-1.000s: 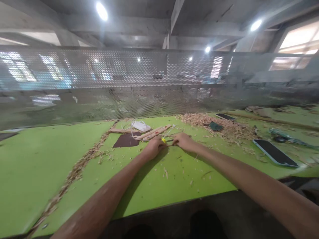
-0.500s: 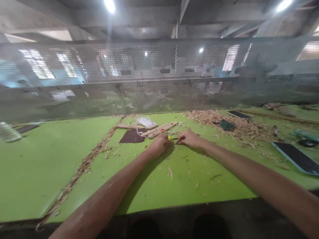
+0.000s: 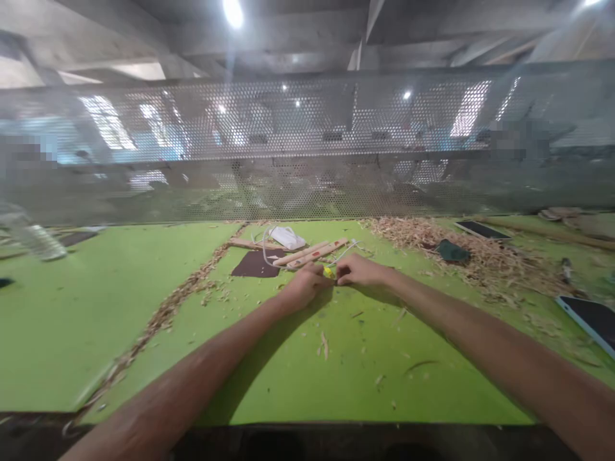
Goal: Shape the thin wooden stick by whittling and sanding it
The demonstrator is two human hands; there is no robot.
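My left hand (image 3: 305, 286) rests low over the green table with its fingers pinched together beside a small yellow thing (image 3: 328, 272). Close on its right is my right hand (image 3: 358, 270), its thumb and fingers also closed together. What either hand grips is too small and hidden to name. Just behind the hands lie pale wooden sticks (image 3: 312, 253) with red marks, a white block with a white cable (image 3: 287, 237) and a dark brown sheet (image 3: 255, 264).
Wood shavings (image 3: 490, 259) are heaped at the right, with a dark green piece (image 3: 453, 251) on them. Two phones (image 3: 593, 320) (image 3: 483, 230) lie at the right. A clear bottle (image 3: 41, 242) is at the left. A perforated screen (image 3: 307, 186) stands behind the green table (image 3: 144, 275).
The view has shifted to the right side's loss, so the near phone is partly cut off. My two hands are slightly closer together, and the dark strip between them shows less.
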